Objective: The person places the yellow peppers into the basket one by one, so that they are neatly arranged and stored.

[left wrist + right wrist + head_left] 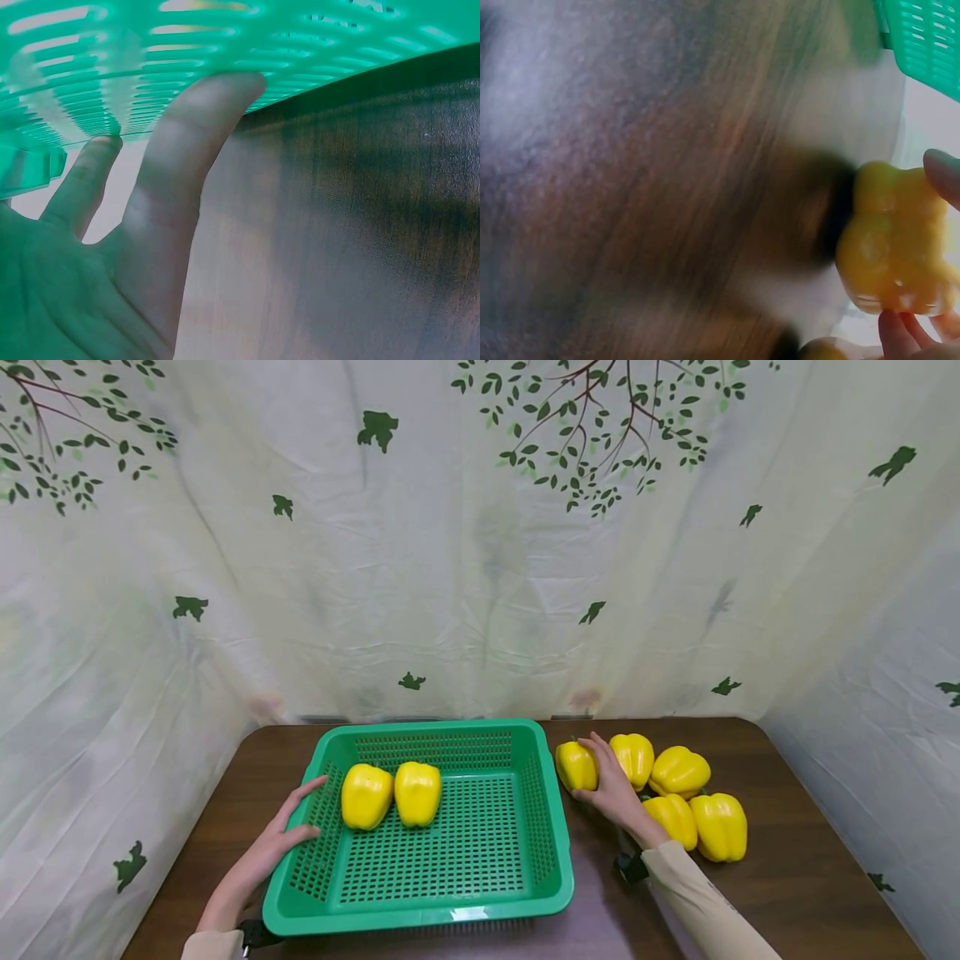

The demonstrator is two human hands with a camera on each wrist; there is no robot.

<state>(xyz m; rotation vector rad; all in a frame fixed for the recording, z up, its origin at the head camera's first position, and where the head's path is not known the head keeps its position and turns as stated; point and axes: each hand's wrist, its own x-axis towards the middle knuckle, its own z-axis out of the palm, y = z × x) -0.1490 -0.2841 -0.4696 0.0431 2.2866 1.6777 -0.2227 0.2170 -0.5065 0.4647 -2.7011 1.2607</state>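
Observation:
On the left, my left hand (266,847) has its thumb and fingers spread and fairly straight against the side of a green plastic basket (558,860). In the left wrist view the thumb (180,150) lies along the slotted wall. Two yellow bell peppers, one (367,797) beside the other (417,794), sit inside the basket toward its left. Just right of the basket, my right hand (613,789) grips another yellow bell pepper (577,766) between thumb and fingers. The right wrist view shows this pepper (892,247) with fingertips at two sides; whether it touches the table is unclear.
Several more yellow peppers cluster beside and behind my right hand, among them a back one (680,771) and a front one (719,827). All stand on a dark brown wooden table (787,877). A leaf-printed white curtain (480,568) hangs behind and around the table.

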